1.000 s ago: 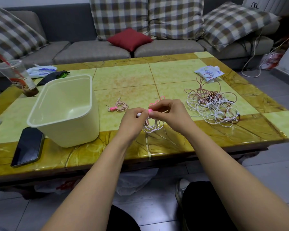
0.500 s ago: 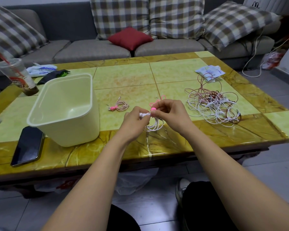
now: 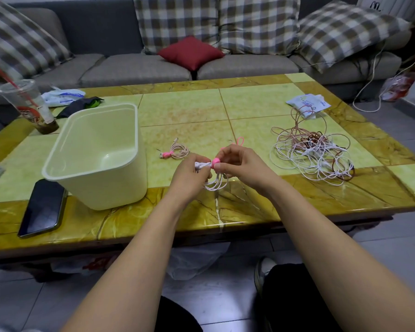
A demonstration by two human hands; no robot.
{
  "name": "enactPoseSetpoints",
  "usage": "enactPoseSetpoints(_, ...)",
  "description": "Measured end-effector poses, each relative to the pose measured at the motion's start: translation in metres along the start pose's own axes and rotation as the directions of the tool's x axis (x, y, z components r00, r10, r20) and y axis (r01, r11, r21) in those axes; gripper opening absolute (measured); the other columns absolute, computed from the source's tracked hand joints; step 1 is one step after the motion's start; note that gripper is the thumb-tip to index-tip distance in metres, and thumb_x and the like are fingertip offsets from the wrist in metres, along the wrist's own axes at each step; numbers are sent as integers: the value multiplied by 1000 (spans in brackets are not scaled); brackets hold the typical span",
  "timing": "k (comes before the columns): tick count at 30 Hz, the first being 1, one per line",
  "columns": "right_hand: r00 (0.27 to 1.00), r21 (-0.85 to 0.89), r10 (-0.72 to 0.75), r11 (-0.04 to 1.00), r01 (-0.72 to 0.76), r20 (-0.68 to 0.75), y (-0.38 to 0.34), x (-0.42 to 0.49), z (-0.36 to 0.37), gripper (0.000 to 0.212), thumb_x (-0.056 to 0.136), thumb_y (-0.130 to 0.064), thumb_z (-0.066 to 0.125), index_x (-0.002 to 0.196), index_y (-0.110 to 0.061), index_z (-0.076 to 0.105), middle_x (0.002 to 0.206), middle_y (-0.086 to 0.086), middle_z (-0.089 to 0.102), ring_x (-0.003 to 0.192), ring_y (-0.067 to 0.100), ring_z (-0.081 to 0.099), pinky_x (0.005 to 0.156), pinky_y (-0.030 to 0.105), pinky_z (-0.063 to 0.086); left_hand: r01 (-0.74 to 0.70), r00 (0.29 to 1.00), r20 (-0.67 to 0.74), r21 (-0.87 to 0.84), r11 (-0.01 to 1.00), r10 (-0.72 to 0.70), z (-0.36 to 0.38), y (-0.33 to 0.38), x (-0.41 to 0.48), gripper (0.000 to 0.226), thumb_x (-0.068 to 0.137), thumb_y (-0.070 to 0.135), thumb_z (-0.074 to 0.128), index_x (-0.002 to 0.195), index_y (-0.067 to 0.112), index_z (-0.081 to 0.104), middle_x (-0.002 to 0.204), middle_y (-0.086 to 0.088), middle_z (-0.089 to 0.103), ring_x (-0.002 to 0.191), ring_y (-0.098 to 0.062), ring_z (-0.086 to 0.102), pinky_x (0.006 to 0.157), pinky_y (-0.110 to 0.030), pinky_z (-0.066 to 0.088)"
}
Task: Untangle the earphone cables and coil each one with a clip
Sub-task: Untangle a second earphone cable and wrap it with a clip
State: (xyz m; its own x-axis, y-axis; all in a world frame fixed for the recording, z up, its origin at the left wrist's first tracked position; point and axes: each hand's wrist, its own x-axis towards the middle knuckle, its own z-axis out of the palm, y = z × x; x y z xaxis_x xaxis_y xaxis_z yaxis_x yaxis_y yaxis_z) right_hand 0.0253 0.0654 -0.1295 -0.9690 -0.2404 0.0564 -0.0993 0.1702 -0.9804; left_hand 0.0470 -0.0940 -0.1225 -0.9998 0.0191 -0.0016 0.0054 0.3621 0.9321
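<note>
Gripped a small coil of white earphone cable (image 3: 215, 184) in the left hand (image 3: 189, 178), fingers curled round it, just above the front part of the bench (image 3: 249, 204). Pinched a pink clip (image 3: 215, 161) between thumb and forefinger of the right hand (image 3: 240, 164), seated on the coil's gathered top. Had that top running left to right between the two hands, white ends poking leftward, thin pale loops hanging down toward the bench's near edge. Had a spare pink clip (image 3: 239, 140) lying just beyond the right hand, a pinkish clipped coil (image 3: 177, 150) near the left hand, a tangled heap of white and reddish cables (image 3: 314, 154) well to the right, and a cream tub (image 3: 98, 154) with a dark phone (image 3: 42, 208) beside it to the left.
</note>
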Motion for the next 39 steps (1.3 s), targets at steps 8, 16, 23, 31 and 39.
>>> enactPoseSetpoints(8,981,-60,163,986,-157,102,5,16,16,25,87,-10,72,110,-5,64,84,8,70,76,14,65,63,23,49,33,998,-55,-11,999,-34,-10,-10,5,15,91,16,61,105,11,59,88,-6,64,73,-17,57,70,-32,48)
enactPoseSetpoints(16,961,-149,249,952,-266,-124,20,36,26,24,86,-17,74,88,6,70,72,10,66,63,16,57,56,25,45,132,990,-70,179,975,-121,-25,-31,16,31,94,30,55,122,16,55,116,-8,59,104,-27,59,94,-45,49)
enactPoseSetpoints(23,961,-183,240,947,-263,-135,22,54,31,18,88,-19,71,89,-1,70,73,6,60,64,13,51,56,24,41,27,990,-132,555,831,56,-30,-46,44,31,96,14,48,127,11,53,142,-7,42,125,-29,40,99,-34,33)
enactPoseSetpoints(31,964,-274,247,924,-265,-100,36,64,25,29,76,1,76,100,-14,69,85,5,71,78,18,65,75,30,53,6,997,-45,855,519,61,-22,-51,89,50,90,6,46,138,16,42,141,-6,47,123,-31,34,93,-34,32)
enactPoseSetpoints(39,982,-285,186,942,-176,8,26,56,18,14,86,-4,68,100,-4,71,84,6,68,77,14,62,73,28,49,23,990,-99,813,582,98,-24,-58,79,25,95,16,50,117,13,61,118,-9,62,114,-33,42,88,-36,33)
